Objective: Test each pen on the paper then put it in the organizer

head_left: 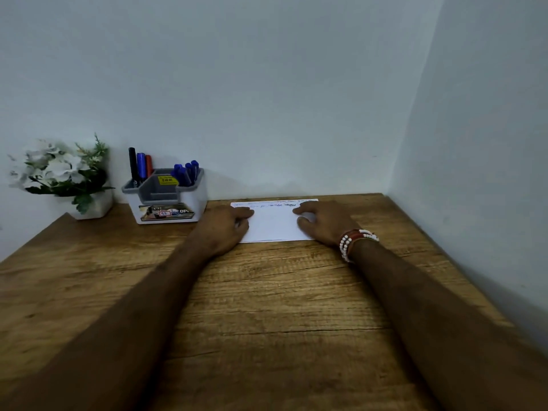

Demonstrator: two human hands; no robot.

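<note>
White paper [274, 225], scribbled along its far edge, lies flat under your left hand [228, 229] and right hand [321, 222]; fingers spread, holding nothing. Pens [184, 173] already stand in the organizer [166, 197]; none remain on the tabletop [267, 307], so testing looks finished.

**Bare forearms, one beaded wrist**

Two forearms show in the view, both bare with no sleeve visible anywhere along them; the left hand [226, 229] carries no ring, watch or band that can be seen; the right hand [323, 222] is likewise bare of rings, as far as the blur allows; the right wrist wears a stack of bracelets [354, 240]: strands of small round white beads, looped several times, alongside red-brown strands; nails are too blurred to tell.
</note>
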